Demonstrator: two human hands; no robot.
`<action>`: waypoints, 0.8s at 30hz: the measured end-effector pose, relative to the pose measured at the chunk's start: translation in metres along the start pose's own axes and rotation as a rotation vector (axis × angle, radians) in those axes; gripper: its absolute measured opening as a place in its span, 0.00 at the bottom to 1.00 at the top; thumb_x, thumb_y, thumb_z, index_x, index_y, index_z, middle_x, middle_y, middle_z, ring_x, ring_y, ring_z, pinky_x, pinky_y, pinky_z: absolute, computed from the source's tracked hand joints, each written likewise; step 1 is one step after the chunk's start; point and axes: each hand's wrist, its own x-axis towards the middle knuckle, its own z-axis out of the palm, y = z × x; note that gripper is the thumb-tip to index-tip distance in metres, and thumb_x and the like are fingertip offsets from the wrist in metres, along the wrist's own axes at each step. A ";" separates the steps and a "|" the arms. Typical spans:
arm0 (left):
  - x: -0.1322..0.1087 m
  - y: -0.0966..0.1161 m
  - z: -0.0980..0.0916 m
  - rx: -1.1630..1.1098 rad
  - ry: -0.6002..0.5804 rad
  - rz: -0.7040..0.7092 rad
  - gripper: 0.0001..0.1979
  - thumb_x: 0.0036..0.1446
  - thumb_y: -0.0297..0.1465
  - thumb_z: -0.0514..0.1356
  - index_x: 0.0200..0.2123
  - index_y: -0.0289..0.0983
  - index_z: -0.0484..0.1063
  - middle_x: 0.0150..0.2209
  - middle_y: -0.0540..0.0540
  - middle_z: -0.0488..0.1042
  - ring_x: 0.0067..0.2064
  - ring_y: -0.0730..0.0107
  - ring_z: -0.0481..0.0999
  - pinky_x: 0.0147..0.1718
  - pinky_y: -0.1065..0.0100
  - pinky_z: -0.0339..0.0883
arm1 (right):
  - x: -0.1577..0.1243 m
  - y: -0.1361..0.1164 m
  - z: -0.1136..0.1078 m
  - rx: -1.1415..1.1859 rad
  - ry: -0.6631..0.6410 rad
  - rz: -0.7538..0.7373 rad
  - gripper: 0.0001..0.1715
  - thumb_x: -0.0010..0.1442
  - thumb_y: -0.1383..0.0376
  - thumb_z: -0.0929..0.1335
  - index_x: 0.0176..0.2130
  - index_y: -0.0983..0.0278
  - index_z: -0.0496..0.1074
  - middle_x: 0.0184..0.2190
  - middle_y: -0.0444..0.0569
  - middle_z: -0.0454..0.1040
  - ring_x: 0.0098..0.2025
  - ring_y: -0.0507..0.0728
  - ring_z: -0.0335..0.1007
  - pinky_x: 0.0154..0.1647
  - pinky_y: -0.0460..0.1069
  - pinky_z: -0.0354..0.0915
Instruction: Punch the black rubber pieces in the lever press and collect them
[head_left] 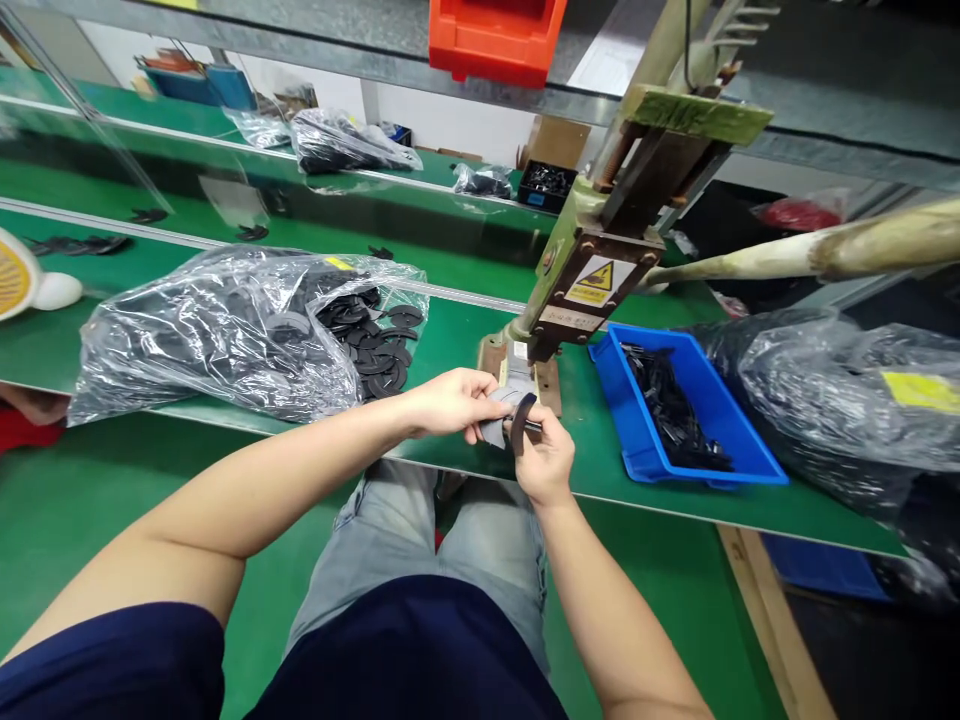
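My left hand (456, 402) is closed, pinching a flat grey piece (493, 432) just in front of the press base. My right hand (545, 458) is closed on a curved black plastic part (519, 425), with a short dark rod-like piece (533, 427) by its fingers. The two hands nearly meet, and the fingertips partly hide the parts. Directly behind them stands a green hand press (562, 270) with a warning label, its metal fixture (519, 365) close to my fingers.
Left of the press lies a clear plastic bag (217, 330) spilling curved black parts (382, 350). A blue bin (622, 420) of small black pieces stands to the right, beside another filled bag (825, 400). The press lever (810, 255) reaches out right. An orange bin (495, 40) hangs above.
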 end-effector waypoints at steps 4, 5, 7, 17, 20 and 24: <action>0.003 0.001 -0.002 0.056 -0.020 -0.032 0.23 0.55 0.46 0.72 0.31 0.35 0.68 0.23 0.50 0.75 0.19 0.75 0.74 0.19 0.74 0.68 | -0.003 -0.003 -0.007 -0.077 -0.062 -0.032 0.11 0.66 0.57 0.68 0.44 0.61 0.74 0.38 0.49 0.79 0.39 0.54 0.76 0.44 0.51 0.75; 0.004 0.000 -0.003 0.084 -0.014 -0.028 0.22 0.56 0.46 0.72 0.31 0.36 0.67 0.23 0.51 0.75 0.20 0.75 0.74 0.19 0.74 0.68 | -0.003 -0.005 -0.011 -0.103 -0.081 -0.047 0.12 0.66 0.57 0.68 0.45 0.61 0.75 0.39 0.49 0.79 0.40 0.54 0.76 0.45 0.52 0.75; 0.003 -0.002 -0.003 0.152 0.009 -0.024 0.20 0.58 0.45 0.70 0.32 0.36 0.67 0.23 0.51 0.74 0.20 0.74 0.74 0.19 0.73 0.67 | -0.001 -0.008 -0.018 -0.160 -0.116 -0.089 0.12 0.66 0.59 0.68 0.47 0.60 0.75 0.41 0.50 0.80 0.42 0.54 0.76 0.47 0.52 0.74; -0.009 -0.003 0.014 0.693 0.271 0.401 0.18 0.64 0.42 0.64 0.26 0.37 0.72 0.31 0.49 0.68 0.37 0.67 0.70 0.39 0.65 0.66 | 0.000 -0.015 -0.032 -0.358 -0.184 -0.251 0.08 0.67 0.62 0.67 0.44 0.61 0.75 0.38 0.51 0.79 0.41 0.56 0.75 0.45 0.54 0.72; -0.003 -0.010 0.015 0.573 0.232 0.316 0.20 0.63 0.42 0.64 0.23 0.37 0.69 0.30 0.50 0.66 0.33 0.71 0.68 0.34 0.67 0.63 | -0.004 -0.016 -0.032 -0.358 -0.182 -0.281 0.07 0.66 0.63 0.68 0.43 0.60 0.75 0.38 0.50 0.80 0.41 0.55 0.75 0.46 0.53 0.73; -0.001 -0.015 0.015 0.369 0.238 0.261 0.20 0.59 0.46 0.67 0.27 0.37 0.70 0.31 0.51 0.67 0.32 0.73 0.67 0.33 0.70 0.63 | -0.008 -0.020 -0.035 -0.328 -0.111 -0.305 0.08 0.65 0.67 0.69 0.45 0.60 0.75 0.40 0.49 0.80 0.42 0.54 0.77 0.47 0.52 0.73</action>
